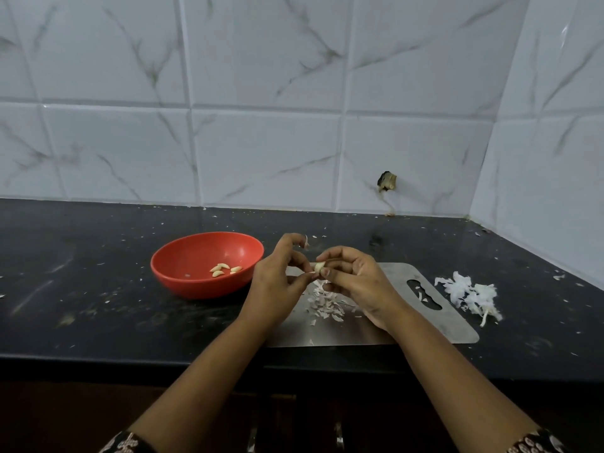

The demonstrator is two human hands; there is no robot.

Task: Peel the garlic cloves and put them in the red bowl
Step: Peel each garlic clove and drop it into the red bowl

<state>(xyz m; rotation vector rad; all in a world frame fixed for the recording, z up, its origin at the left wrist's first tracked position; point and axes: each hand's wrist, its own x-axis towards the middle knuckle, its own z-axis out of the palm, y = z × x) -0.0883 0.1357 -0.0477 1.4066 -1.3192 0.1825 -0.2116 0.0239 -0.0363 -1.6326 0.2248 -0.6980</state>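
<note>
Garlic clove (319,266) pinched in right hand (356,282) fingers; left hand (277,284) fingers pinch its tip.

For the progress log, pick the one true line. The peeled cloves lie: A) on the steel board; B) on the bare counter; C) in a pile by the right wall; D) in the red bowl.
D: several pale peeled cloves lie inside the red bowl; the steel board holds only skin scraps, and the left hand and right hand pinch one garlic clove.
</note>
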